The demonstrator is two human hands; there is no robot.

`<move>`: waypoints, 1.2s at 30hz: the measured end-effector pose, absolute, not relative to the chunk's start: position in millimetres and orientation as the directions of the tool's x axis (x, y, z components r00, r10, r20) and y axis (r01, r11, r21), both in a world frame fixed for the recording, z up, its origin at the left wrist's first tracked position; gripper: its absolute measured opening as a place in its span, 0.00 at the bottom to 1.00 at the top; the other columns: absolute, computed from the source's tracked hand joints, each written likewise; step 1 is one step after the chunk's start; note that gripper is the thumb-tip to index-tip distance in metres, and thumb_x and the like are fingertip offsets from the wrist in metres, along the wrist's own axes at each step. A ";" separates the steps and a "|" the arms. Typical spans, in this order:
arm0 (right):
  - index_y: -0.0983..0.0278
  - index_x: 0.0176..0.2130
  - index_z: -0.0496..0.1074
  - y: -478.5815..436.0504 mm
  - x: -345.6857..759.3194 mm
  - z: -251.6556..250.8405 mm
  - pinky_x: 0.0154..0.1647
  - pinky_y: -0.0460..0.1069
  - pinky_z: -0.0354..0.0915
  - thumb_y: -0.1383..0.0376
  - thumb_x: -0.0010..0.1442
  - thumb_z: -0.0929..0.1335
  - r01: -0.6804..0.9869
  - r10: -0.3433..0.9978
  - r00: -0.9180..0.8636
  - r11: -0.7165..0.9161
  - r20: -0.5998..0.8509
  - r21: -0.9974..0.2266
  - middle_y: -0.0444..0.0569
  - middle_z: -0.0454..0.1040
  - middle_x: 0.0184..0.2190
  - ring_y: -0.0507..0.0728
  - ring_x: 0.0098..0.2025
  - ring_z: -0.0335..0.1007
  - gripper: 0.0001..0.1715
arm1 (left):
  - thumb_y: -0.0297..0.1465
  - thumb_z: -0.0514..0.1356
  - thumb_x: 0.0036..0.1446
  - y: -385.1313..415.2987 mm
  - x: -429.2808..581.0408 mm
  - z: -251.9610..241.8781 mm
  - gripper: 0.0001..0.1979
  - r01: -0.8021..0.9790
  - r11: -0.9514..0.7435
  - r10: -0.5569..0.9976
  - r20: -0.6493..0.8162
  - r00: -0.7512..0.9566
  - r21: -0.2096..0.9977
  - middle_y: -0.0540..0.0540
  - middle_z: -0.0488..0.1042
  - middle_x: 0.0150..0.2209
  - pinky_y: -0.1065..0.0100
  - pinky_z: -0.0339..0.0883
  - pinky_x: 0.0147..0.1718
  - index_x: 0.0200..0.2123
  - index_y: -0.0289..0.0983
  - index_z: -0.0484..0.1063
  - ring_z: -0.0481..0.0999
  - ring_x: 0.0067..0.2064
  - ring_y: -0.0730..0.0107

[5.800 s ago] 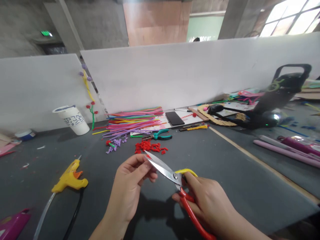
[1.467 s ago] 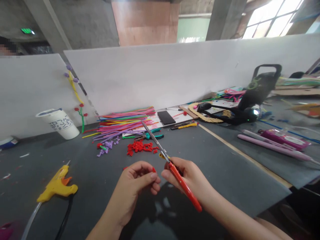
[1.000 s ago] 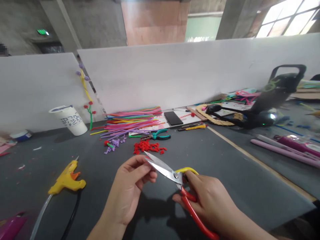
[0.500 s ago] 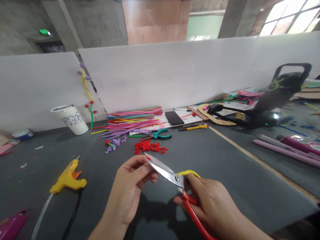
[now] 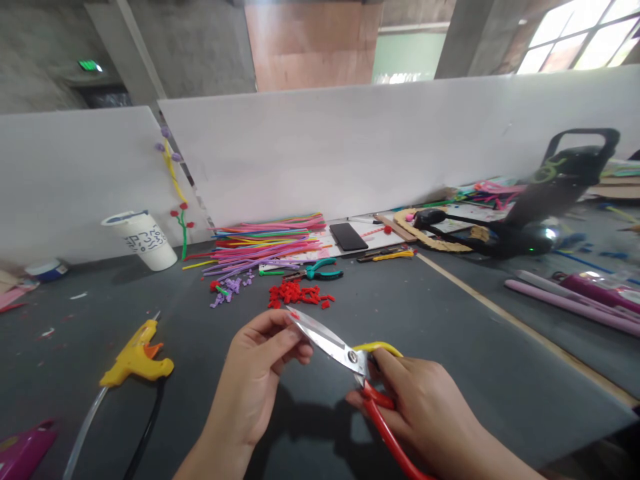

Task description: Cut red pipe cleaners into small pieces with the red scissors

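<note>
My right hand (image 5: 425,410) grips red-and-yellow-handled scissors (image 5: 350,357), blades pointing up and left. My left hand (image 5: 260,383) is pinched at the blade tips, holding a small red piece (image 5: 294,315) that barely shows between the fingers. Both hands hover low over the dark grey table (image 5: 450,333). Beyond them lies a pile of cut red bits (image 5: 297,293), and left of it some purple bits (image 5: 229,288).
A bundle of coloured pipe cleaners (image 5: 265,243), green pliers (image 5: 320,270) and a black phone (image 5: 349,236) lie by the white partition. A yellow glue gun (image 5: 135,357) sits at left, a white cup (image 5: 143,240) behind it. A black device (image 5: 540,200) and pink tubes (image 5: 570,303) are at right.
About 1.5 s ago the scissors pointed up and away with blades closed; since then they came down to my left fingertips. Over the last second hardly anything has moved.
</note>
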State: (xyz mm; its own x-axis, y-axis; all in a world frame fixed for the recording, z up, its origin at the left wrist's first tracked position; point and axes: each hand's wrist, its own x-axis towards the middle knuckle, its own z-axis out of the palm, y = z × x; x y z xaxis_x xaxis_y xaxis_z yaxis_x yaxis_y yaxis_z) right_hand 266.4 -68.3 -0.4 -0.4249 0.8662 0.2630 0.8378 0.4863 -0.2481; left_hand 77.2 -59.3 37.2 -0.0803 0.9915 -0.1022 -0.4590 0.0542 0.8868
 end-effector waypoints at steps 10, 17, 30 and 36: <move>0.62 0.24 0.61 -66.6 268.3 -2.8 0.19 0.46 0.47 0.45 0.54 0.58 0.852 0.879 -0.402 0.462 0.256 -0.246 0.43 0.66 0.16 0.53 0.17 0.61 0.25 | 0.23 0.62 0.42 -55.4 73.4 33.9 0.03 -0.407 0.010 0.995 -0.048 -0.083 0.913 0.51 0.74 0.22 0.77 0.66 0.22 0.24 0.34 0.73 0.72 0.21 0.77; 0.62 0.21 0.57 -61.4 263.0 7.5 0.18 0.43 0.47 0.53 0.51 0.63 0.736 0.951 -0.300 0.279 0.072 -0.617 0.38 0.57 0.14 0.48 0.17 0.51 0.18 | 0.24 0.61 0.46 -55.4 77.0 36.0 0.01 -0.388 0.130 0.991 -0.128 0.031 0.913 0.50 0.74 0.22 0.76 0.66 0.23 0.25 0.34 0.71 0.71 0.22 0.77; 0.64 0.25 0.63 -53.7 246.5 22.9 0.11 0.40 0.51 0.64 0.49 0.63 0.089 0.914 -0.378 -0.125 -0.150 -0.988 0.36 0.61 0.12 0.44 0.10 0.51 0.06 | 0.25 0.60 0.45 -62.9 95.6 21.3 0.02 -0.216 0.459 0.820 -0.317 0.476 0.862 0.47 0.72 0.19 0.76 0.61 0.18 0.24 0.30 0.70 0.68 0.18 0.78; 0.64 0.23 0.61 -54.1 244.4 23.6 0.12 0.39 0.49 0.69 0.46 0.62 0.199 0.937 -0.318 -0.082 -0.143 -0.977 0.37 0.61 0.15 0.44 0.14 0.53 0.02 | 0.26 0.62 0.41 -61.4 96.9 24.4 0.04 -0.146 0.352 0.899 -0.291 0.327 0.924 0.48 0.72 0.20 0.73 0.63 0.21 0.24 0.31 0.71 0.70 0.20 0.74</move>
